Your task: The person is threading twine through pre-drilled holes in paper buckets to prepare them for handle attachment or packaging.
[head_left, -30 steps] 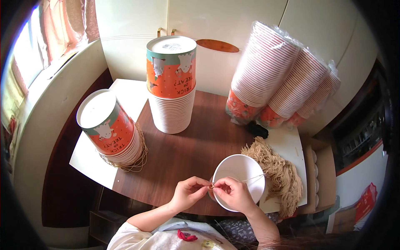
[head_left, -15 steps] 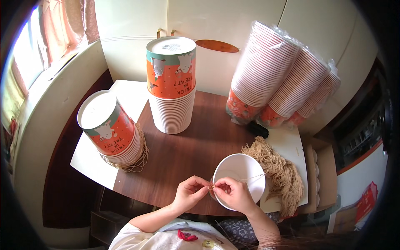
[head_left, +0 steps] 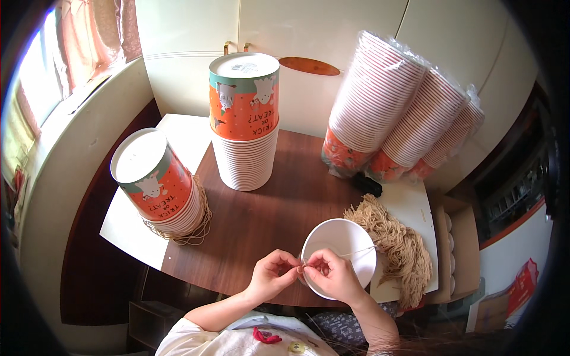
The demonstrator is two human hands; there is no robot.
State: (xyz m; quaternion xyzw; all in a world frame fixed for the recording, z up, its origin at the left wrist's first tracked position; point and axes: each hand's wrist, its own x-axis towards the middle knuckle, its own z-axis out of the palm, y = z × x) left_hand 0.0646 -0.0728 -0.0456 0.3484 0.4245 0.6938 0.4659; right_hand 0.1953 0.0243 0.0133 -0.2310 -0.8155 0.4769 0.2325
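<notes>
A white-lined paper bucket (head_left: pixel 338 231) stands mouth up at the table's near edge. A thin beige cord (head_left: pixel 361 250) crosses its mouth from the right side of the rim toward my fingers. My left hand (head_left: pixel 272 277) is closed in a pinch just outside the bucket's left rim. My right hand (head_left: pixel 335 277) pinches too, reaching over the mouth, its fingertips meeting the left ones. Between them is the end of the cord, mostly covered by the fingers; whether it is knotted I cannot tell.
Right of the bucket lies a heap of beige cords (head_left: pixel 409 261). A tall upside-down bucket stack (head_left: pixel 243 160) stands mid-table; a shorter stack (head_left: pixel 169 190) with cord handles is at left. Plastic-wrapped bucket stacks (head_left: pixel 380 89) lean at back right, near a black object (head_left: pixel 367 185). A cardboard box (head_left: pixel 466 255) adjoins the table.
The bucket has shifted slightly left. Both hands remain at its left rim, with only small finger movements.
</notes>
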